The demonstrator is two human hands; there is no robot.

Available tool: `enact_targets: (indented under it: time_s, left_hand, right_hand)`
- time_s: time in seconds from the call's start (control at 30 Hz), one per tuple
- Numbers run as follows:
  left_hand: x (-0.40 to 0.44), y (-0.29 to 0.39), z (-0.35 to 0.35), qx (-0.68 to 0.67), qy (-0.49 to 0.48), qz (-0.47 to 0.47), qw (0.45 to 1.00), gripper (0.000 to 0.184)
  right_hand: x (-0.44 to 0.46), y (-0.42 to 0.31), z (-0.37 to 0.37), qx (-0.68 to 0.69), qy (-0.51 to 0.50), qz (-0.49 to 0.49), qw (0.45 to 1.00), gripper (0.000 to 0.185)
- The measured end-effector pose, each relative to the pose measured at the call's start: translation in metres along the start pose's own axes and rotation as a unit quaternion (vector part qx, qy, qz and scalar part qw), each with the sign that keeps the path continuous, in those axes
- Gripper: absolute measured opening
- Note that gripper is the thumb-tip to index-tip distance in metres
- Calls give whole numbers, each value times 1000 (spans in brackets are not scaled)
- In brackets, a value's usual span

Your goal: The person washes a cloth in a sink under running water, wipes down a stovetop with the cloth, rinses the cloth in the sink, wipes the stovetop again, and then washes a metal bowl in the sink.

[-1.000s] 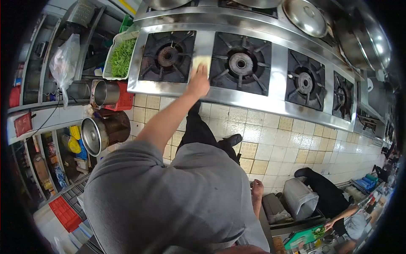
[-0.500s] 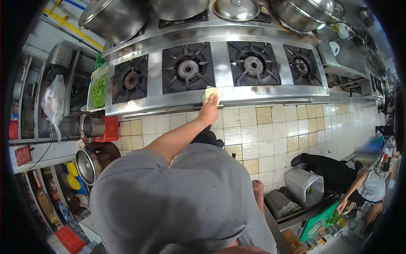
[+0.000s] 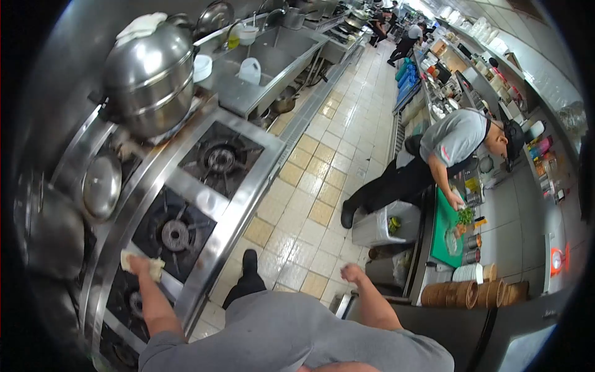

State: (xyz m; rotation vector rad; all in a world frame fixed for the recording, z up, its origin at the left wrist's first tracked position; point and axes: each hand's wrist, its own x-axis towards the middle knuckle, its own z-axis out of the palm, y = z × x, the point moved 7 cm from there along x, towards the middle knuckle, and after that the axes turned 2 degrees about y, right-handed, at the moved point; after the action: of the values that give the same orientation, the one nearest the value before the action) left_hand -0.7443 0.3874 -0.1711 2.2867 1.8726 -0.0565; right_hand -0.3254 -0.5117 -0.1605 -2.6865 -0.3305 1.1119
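My left hand (image 3: 141,266) presses a pale yellow cloth (image 3: 155,268) onto the steel strip between two burners of the stove (image 3: 201,199). Cloth shows on both sides of the fingers. Just beyond it sits a black burner grate (image 3: 175,234), and another burner (image 3: 135,302) lies nearer to me. My right hand (image 3: 352,273) hangs in the air over the aisle, fingers curled into a loose fist, with no object visible in it. It touches nothing that I can see.
Large steel pots (image 3: 149,74) and a lid (image 3: 102,186) stand behind the burners. A sink (image 3: 273,53) lies beyond the stove. To the right, a co-worker (image 3: 455,139) bends over a green cutting board (image 3: 443,232) with greens. Bamboo steamers (image 3: 449,294) and a bin (image 3: 375,228) are nearby.
The view has swung right along the aisle. My left hand and the cloth have gone from the stove's front edge to between the burners. My right forearm now shows fully.
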Motion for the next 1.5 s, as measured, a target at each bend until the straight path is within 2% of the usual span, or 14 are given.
enact_targets:
  time_s: [0.1, 0.13, 0.17, 0.2, 0.3, 0.37, 0.53, 0.67, 0.77, 0.97, 1.07, 1.23, 1.33, 1.5]
  left_hand:
    - [-5, 47, -71, 7, -56, 5, 998, 34]
    - [-34, 98, -140, 33, -11, -90, 995, 37]
    - [-37, 138, -175, -27, 118, -67, 990, 37]
    - [-43, 172, -200, -84, 241, -43, 966, 39]
    - [-55, 336, -247, -217, 342, 122, 906, 36]
    - [-42, 439, -255, -273, 358, 209, 868, 33]
    - [-65, 677, -276, -420, 272, 298, 813, 28]
    - [-61, 803, -214, -391, 135, 279, 867, 26]
    - [-88, 877, -182, -401, 10, 282, 872, 26]
    - [-78, 976, -126, -314, -30, 340, 886, 25]
    - [-51, 1033, -85, -314, -78, 349, 879, 25]
    - [-43, 1178, -72, -219, -193, 404, 867, 31]
    - [-39, 1269, -70, -145, -288, 501, 803, 43]
    - [-5, 1378, -87, -216, -263, 531, 776, 42]
  right_hand:
    - [-35, 86, 0, 332, 84, 254, 904, 54]
    - [-31, 135, 30, 388, 110, 256, 878, 51]
    - [-62, 134, 38, 548, 132, 278, 778, 47]
    - [-83, 144, 44, 275, 101, 299, 908, 49]
    - [-134, 162, 119, 584, 59, 241, 773, 29]
    - [-107, 143, 110, 547, -8, 292, 785, 26]
    - [78, 134, 16, 349, -93, 296, 884, 30]
    - [296, 183, -83, 45, -182, 198, 962, 43]
    - [430, 118, -298, -56, 135, -78, 986, 38]
    - [513, -36, -625, 138, 268, -52, 952, 41]
    - [560, -60, -666, 262, 256, -78, 927, 39]
    - [631, 4, -605, -106, 172, -122, 972, 36]
    - [616, 66, -561, 218, -18, 122, 968, 48]
    - [611, 108, -561, 280, 30, 160, 946, 36]
